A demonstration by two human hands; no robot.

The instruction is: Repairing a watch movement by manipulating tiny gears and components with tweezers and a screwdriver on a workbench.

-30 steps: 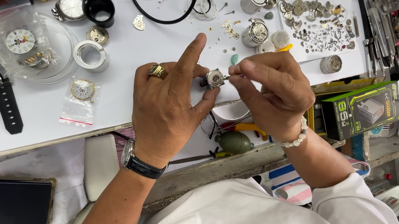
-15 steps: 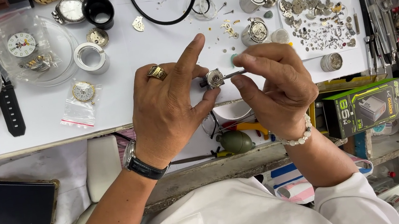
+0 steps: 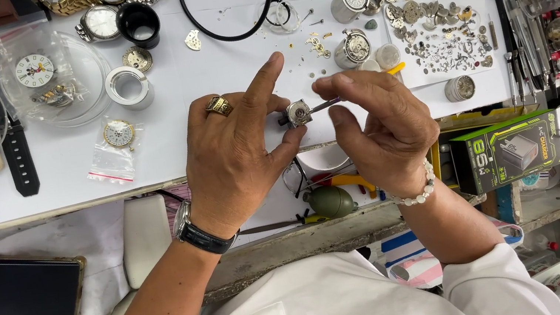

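Barely shifted since a second ago, your left hand (image 3: 239, 156) pinches the small watch movement (image 3: 298, 112) above the workbench's (image 3: 145, 156) near edge while your right hand (image 3: 384, 126) pinches tweezers (image 3: 323, 106) reaching leftward into it.

Bare table (image 3: 208, 79) ahead; watch parts (image 3: 441, 42) crowd right.

I see a white workbench top (image 3: 222, 77) crowded with watch parts. A black rubber watch strap (image 3: 19, 158) lies at its left, beside a clear plastic bag holding a white dial (image 3: 34, 73). A smaller clear bag with a gold-rimmed dial (image 3: 114, 142) sits near the front edge. A black cord loop (image 3: 228, 16) lies further back. Tiny metal gears on white paper (image 3: 443, 42) spread at the right.
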